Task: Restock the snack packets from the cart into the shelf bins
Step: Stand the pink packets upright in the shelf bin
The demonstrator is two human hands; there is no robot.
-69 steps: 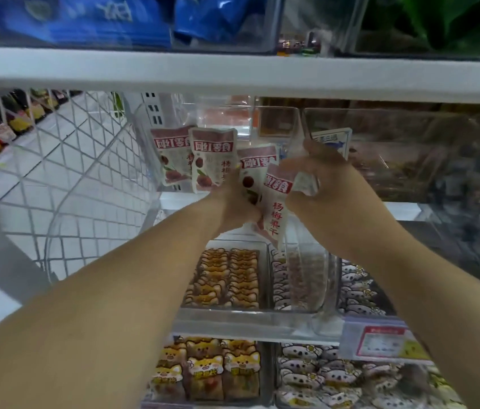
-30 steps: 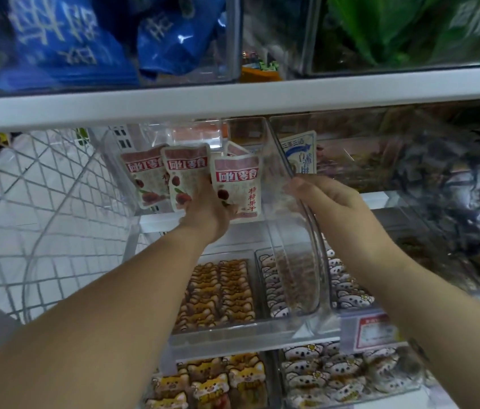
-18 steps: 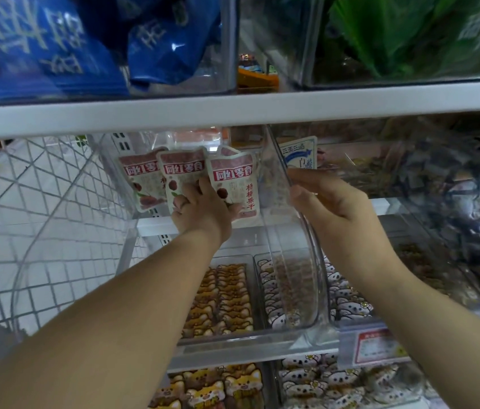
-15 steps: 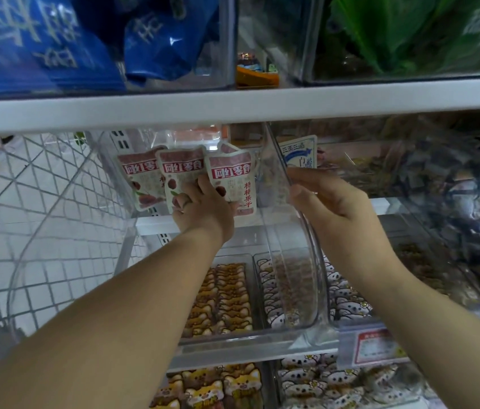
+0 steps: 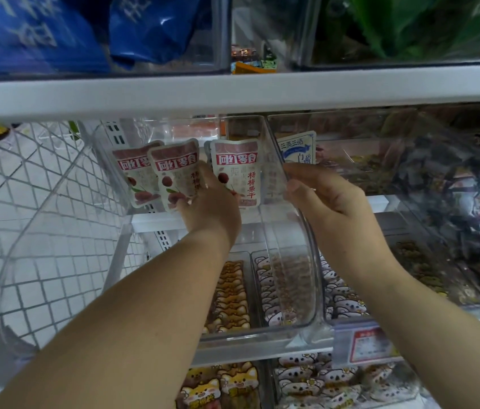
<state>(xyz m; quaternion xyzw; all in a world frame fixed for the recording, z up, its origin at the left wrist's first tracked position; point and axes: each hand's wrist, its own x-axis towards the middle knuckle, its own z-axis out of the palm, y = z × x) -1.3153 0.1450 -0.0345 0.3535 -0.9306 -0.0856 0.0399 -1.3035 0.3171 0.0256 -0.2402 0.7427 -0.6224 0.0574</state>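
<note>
Nearest, the front lip of the clear plastic shelf bin (image 5: 289, 290) reaches the edge of the white shelf (image 5: 233, 354). If the steadying hand slackens, I judge the bin could slip or tilt, and the standing packets would topple forward.

Farther up, the right hand (image 5: 330, 202) has its grip closed on the bin's right wall, thumb inside and fingers over the rim. The left hand (image 5: 212, 211) keeps a loose grip, its fingers mostly straight and pressing rather than clasping.

They touch the pink-and-white foil snack packets (image 5: 236, 172), which stand upright in a row at the bin's rear.
</note>
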